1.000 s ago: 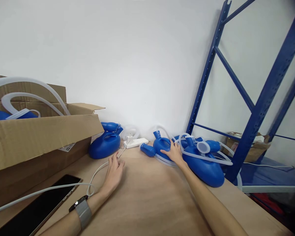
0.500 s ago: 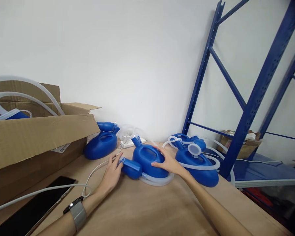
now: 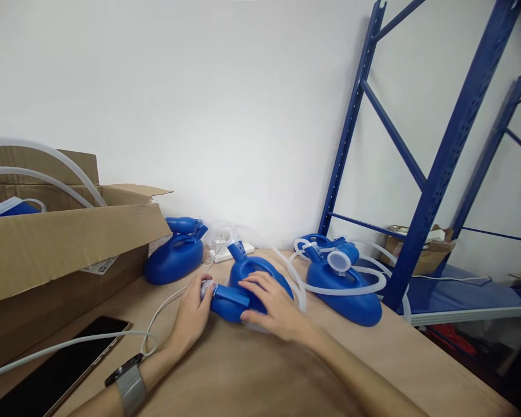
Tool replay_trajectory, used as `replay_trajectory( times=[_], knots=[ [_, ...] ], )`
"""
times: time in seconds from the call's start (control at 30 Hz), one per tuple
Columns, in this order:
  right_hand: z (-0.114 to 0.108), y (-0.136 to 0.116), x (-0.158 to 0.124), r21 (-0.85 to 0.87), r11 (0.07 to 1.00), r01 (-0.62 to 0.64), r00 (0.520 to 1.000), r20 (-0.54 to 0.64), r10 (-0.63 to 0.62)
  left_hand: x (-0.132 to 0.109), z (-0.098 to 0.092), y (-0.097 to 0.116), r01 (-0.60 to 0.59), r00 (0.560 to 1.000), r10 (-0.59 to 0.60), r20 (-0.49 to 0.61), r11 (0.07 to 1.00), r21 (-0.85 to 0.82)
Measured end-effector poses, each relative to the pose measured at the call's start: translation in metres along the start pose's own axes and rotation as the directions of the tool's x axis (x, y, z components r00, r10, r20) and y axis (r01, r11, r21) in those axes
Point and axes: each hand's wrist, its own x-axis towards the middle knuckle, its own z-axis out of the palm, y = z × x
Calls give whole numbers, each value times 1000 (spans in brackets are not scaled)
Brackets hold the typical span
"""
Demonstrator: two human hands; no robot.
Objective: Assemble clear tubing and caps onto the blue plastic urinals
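Observation:
A blue plastic urinal bottle point(image 3: 263, 267) stands on the table in front of me, its handle loop partly covered. Against its near left side lies a blue urinal receiver cup point(image 3: 229, 302) with a clear cap point(image 3: 207, 286). My left hand point(image 3: 191, 311) is closed around the capped end of the cup. Over the cup's other end and the bottle's front reaches my right hand point(image 3: 275, 307), fingers spread, thumb near the cup's end. A translucent hose point(image 3: 301, 284) curves behind the bottle; its joint with the cup is hidden by my right hand.
More blue urinal bottles stand at left point(image 3: 176, 259) and right point(image 3: 342, 292), the right ones looped with hoses. A cardboard box point(image 3: 69, 243) fills the left side. A phone point(image 3: 69, 365), a white cable point(image 3: 61, 346), a power strip point(image 3: 232, 253) and a blue rack point(image 3: 445, 150) surround the workspace.
My right hand has moved left and nearer, from the bottle's right side to its front by the cup. My left hand has closed on the cup's capped end. The view has shifted slightly.

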Motion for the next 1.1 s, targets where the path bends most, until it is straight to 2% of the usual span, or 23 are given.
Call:
replay_trajectory(
  times=[0.1,0.17,0.3,0.37,0.43,0.57,0.73,0.8,0.9,0.97,1.03,1.1],
  knots=[
    [14,-23,4,78,988,-134,990,51,131,-8,-3,3,-57,998,57,28,998,18],
    [22,-28,5,174,967,-186,982,53,179,-12,-8,5,-89,995,87,47,995,42],
    [36,-22,5,443,870,-218,967,-21,253,-18,-20,9,-157,985,150,89,984,81],
    [43,-18,4,531,818,-222,956,-46,290,-20,-26,11,-237,970,229,87,966,101],
    [47,-17,3,581,787,-208,952,-65,300,-22,-29,12,-350,936,339,97,927,131],
    [51,-20,4,586,791,-175,950,-112,293,-20,-31,13,-523,852,501,150,826,212],
    [53,-20,3,568,810,-150,948,-151,281,-13,-33,12,-561,826,528,196,804,199],
    [54,-19,2,570,810,-138,949,-158,273,-12,-34,14,-542,836,513,197,829,139],
    [54,-17,0,568,814,-124,951,-166,261,-11,-36,18,-412,909,399,124,905,103],
    [54,-17,-1,563,818,-121,952,-168,257,-11,-37,18,-350,936,342,78,930,114],
    [54,-18,-1,559,819,-128,947,-177,269,-10,-37,17,-413,910,404,95,901,134],
    [54,-19,0,560,817,-138,940,-186,287,-10,-37,15,-540,842,529,110,826,162]
  ],
)
